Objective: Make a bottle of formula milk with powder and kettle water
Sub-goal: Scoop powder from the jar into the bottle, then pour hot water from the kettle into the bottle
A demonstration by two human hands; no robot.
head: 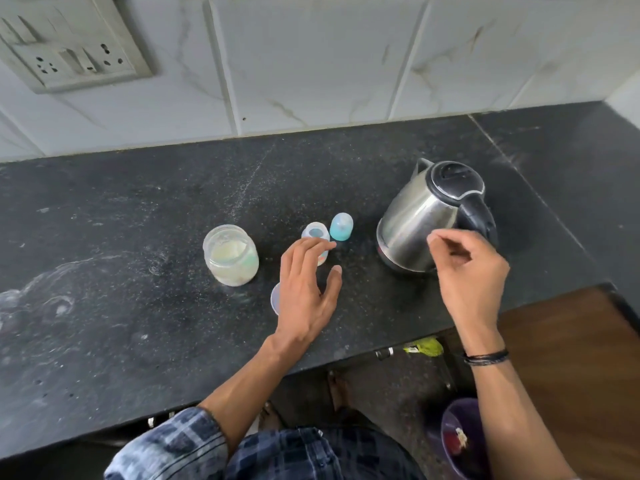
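Observation:
A small clear baby bottle (pixel 314 233) stands open on the dark counter (pixel 138 237), its lower part hidden by my left hand (pixel 304 289), which hovers open just in front of it. A blue teat cap (pixel 341 226) stands to the bottle's right. The clear jar of pale powder (pixel 231 255) stands open to the left. A translucent lid (pixel 275 299) lies partly under my left hand. The steel kettle (pixel 422 216) with black lid and handle sits at the right. My right hand (pixel 467 271) is in front of it, fingers loosely curled, holding nothing.
A socket plate (pixel 69 46) is on the tiled wall at the back left. White powder streaks mark the counter's left side. The counter's front edge runs diagonally near me; a dark bin (pixel 460 441) stands on the floor below right.

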